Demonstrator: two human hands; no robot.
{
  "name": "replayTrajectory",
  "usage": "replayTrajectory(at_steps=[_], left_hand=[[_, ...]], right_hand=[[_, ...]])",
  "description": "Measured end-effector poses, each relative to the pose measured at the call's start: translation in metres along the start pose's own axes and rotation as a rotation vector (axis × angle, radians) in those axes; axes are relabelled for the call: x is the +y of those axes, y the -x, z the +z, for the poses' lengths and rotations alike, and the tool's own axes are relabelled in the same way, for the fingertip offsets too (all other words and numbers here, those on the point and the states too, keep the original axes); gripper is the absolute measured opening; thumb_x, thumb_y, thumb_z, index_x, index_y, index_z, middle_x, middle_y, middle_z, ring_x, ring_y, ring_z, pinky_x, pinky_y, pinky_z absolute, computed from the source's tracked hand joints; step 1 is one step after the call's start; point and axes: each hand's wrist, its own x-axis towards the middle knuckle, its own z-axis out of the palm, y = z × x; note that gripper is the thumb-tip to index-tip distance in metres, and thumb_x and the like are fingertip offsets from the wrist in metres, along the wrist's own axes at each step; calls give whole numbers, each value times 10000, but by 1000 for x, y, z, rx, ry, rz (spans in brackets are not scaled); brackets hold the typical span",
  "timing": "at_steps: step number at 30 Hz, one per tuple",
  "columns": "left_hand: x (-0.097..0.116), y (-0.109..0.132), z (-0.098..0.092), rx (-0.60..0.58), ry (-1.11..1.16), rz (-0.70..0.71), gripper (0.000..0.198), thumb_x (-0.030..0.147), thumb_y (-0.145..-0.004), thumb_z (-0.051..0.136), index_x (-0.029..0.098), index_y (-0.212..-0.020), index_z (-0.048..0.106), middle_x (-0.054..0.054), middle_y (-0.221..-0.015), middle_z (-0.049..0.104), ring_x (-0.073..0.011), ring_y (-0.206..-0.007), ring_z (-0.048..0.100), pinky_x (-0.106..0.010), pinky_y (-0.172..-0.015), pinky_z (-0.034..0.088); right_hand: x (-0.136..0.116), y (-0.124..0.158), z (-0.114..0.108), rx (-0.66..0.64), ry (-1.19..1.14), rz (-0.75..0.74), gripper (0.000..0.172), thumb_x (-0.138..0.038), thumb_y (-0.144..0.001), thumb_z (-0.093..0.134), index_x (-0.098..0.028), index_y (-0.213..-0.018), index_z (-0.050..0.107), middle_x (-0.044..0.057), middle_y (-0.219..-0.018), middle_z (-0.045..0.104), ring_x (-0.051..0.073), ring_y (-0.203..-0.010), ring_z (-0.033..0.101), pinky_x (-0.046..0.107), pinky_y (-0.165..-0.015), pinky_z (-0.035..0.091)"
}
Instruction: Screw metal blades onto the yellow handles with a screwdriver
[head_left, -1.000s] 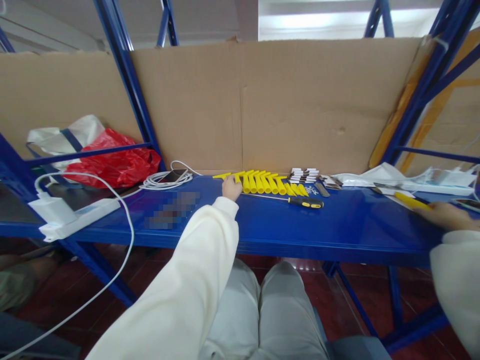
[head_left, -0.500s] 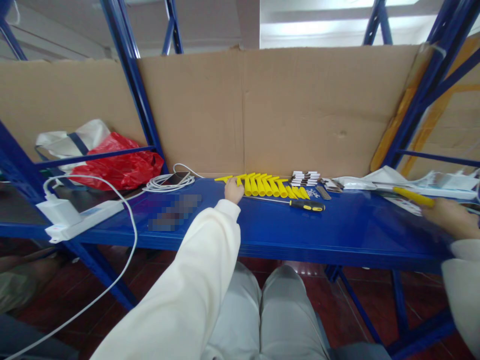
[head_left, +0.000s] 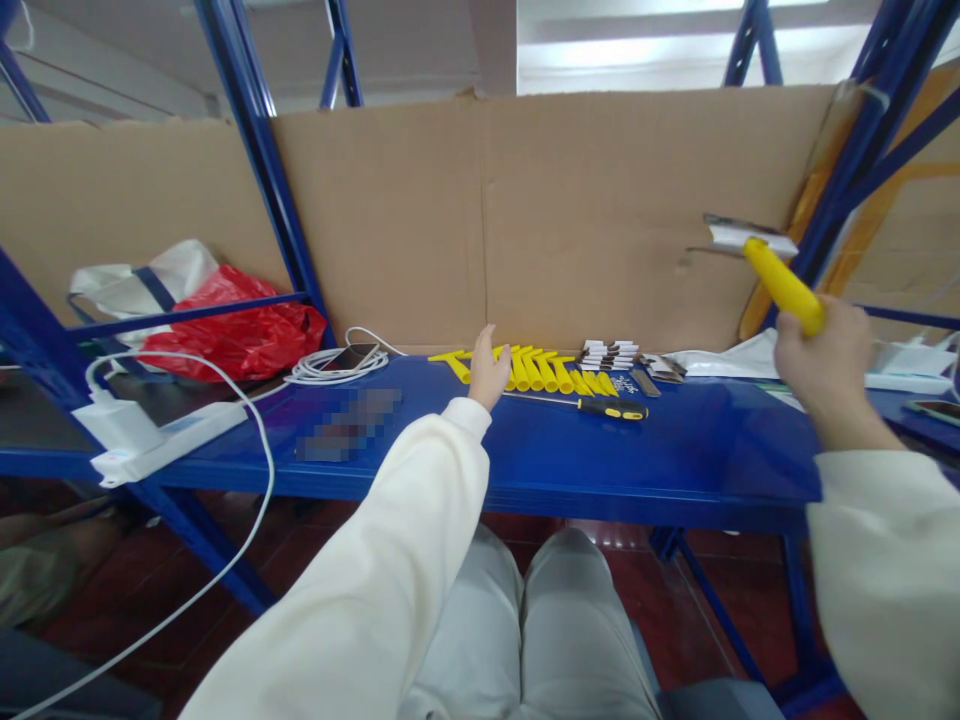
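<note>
My right hand (head_left: 821, 365) is closed round the yellow handle of a scraper (head_left: 784, 287), raised above the right side of the shelf. Its wide head, white and dark metal, points up and left. My left hand (head_left: 487, 378) is open, thumb apart from the fingers, over a row of yellow plastic scraper handles (head_left: 547, 373), and hides part of them. Whether it touches them I cannot tell. Just in front of the row lies a screwdriver (head_left: 611, 408) with a black and yellow grip. Small yellow wedge-shaped pieces (head_left: 592, 384) sit at the row's right end.
Stacked white-and-dark pieces (head_left: 609, 354), small screws (head_left: 622, 384) and a flat metal piece (head_left: 645, 383) lie right of the row. A white power strip (head_left: 202, 430), coiled cable (head_left: 330, 366) and red bag (head_left: 240, 325) are leftward. Cardboard (head_left: 390, 220) stands behind.
My right hand has lifted the scraper up and left from low at the right edge. My left hand has shifted slightly right, its fingers now raised and spread.
</note>
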Motion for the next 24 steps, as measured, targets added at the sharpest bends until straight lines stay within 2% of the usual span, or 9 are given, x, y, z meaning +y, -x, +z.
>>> replayTrajectory(at_steps=[3, 6, 9, 12, 14, 18, 21, 24], left_hand=[[5, 2, 15, -28, 64, 14, 618, 140, -1037, 671, 217, -1648, 628, -147, -1752, 641, -266, -1703, 527, -450, -1445, 350], [4, 8, 24, -48, 90, 0, 612, 227, -1087, 695, 224, -1690, 588, -152, -1799, 588, -260, -1735, 482, -419, -1435, 356], [-1, 13, 23, -58, 94, -33, 622, 320, -1108, 724, 242, -1707, 577, -142, -1820, 565, -264, -1743, 470, -400, -1430, 362], [-5, 16, 20, -50, 112, -80, 614, 380, -1113, 737, 279, -1701, 591, -109, -1810, 583, -266, -1738, 480, -390, -1418, 382], [-4, 16, 19, -42, 141, -103, 537, 382, -1120, 731, 265, -1639, 655, -110, -1754, 645, -274, -1710, 523, -384, -1398, 411], [-1, 13, 20, -82, 195, -120, 267, 314, -1142, 661, 175, -1299, 826, -128, -1390, 868, -299, -1491, 728, -404, -1293, 535], [1, 11, 20, -117, 211, -174, 221, 293, -1134, 661, 167, -1114, 841, -118, -1209, 903, -302, -1355, 792, -413, -1233, 580], [-1, 10, 22, -139, 241, -181, 204, 313, -1132, 678, 189, -1130, 840, -95, -1235, 899, -290, -1355, 786, -423, -1251, 564]], right_hand=[[-62, 2, 19, -3, -230, 68, 480, -274, -987, 598, -116, -1438, 642, 274, -1390, 689, 400, -1379, 625, 619, -1218, 459], [-119, 20, 42, -24, -415, 43, 419, -295, -1036, 588, -155, -1430, 619, 231, -1374, 662, 371, -1355, 624, 601, -1243, 459], [-152, 53, 68, -113, -533, -33, 433, -358, -1074, 558, -185, -1466, 624, 216, -1366, 649, 381, -1373, 626, 608, -1258, 467], [-157, 86, 90, -255, -576, -170, 473, -412, -1088, 550, -203, -1504, 630, 219, -1342, 674, 407, -1362, 644, 630, -1244, 497], [-152, 101, 98, -354, -570, -284, 480, -405, -1086, 537, -202, -1508, 643, 228, -1356, 699, 414, -1342, 665, 634, -1235, 519], [-146, 112, 105, -536, -530, -490, 496, -396, -1077, 534, -211, -1519, 664, 228, -1376, 740, 420, -1312, 700, 628, -1208, 566], [-147, 113, 105, -615, -488, -538, 517, -412, -1075, 535, -209, -1528, 680, 238, -1402, 747, 431, -1298, 721, 621, -1165, 605], [-150, 116, 104, -652, -483, -519, 538, -432, -1082, 538, -189, -1534, 696, 254, -1437, 741, 443, -1307, 734, 632, -1168, 601]])
